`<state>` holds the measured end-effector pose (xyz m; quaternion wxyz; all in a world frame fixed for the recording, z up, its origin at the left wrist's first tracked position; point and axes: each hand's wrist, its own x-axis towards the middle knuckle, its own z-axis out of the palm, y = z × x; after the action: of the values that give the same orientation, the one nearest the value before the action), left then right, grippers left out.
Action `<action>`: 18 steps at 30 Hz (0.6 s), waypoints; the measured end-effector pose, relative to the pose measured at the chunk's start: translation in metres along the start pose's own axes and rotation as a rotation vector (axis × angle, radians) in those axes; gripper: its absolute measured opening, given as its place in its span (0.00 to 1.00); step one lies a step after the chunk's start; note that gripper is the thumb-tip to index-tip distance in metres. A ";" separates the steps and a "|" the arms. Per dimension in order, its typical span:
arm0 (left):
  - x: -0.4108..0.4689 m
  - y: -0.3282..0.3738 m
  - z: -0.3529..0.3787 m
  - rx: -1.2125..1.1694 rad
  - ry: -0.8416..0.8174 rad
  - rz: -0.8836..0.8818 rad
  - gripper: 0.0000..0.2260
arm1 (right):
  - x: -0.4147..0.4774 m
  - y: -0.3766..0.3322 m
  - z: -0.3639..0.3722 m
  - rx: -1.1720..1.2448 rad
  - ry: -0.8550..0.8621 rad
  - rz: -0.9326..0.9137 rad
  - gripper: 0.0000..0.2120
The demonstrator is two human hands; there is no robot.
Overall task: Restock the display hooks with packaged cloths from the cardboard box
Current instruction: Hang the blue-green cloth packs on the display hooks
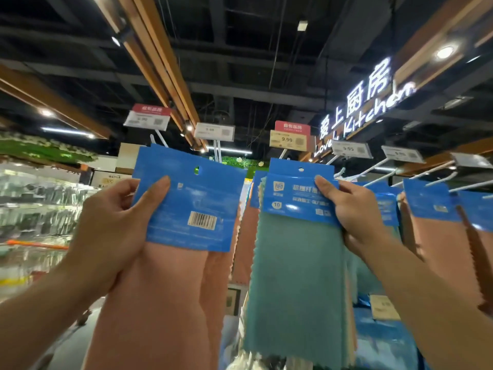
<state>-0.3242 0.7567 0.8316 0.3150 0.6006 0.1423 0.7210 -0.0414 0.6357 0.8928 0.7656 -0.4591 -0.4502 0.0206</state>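
Observation:
My left hand (112, 220) grips a pink cloth pack (165, 289) by its blue header card, barcode side toward me, hang hole at the top. My right hand (354, 209) holds a teal cloth pack (293, 276) by the right edge of its blue header card, front side facing me. Both packs are raised just below the white display hooks (437, 170). More pink cloth packs (432, 225) hang on hooks to the right. The cardboard box is not in view.
Price tags (289, 140) reading 9.99 sit at the hook ends above. A lit "Lovely Kitchen" sign (368, 102) hangs at upper right. Glassware shelves (34, 204) stand at far left. Blue packaged goods (384, 337) lie lower right.

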 end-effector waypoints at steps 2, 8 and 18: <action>0.000 -0.004 -0.003 0.021 0.007 0.007 0.10 | 0.017 0.005 0.009 0.016 0.031 -0.002 0.20; 0.009 -0.012 -0.006 0.064 0.026 0.041 0.12 | 0.060 0.019 0.028 0.076 0.083 -0.018 0.19; 0.018 -0.028 0.000 0.031 0.010 0.012 0.12 | 0.077 0.017 0.024 0.014 0.095 0.007 0.13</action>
<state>-0.3179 0.7893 0.8293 0.3006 0.6025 0.1517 0.7237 -0.0064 0.6957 0.9364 0.7892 -0.4560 -0.4113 0.0045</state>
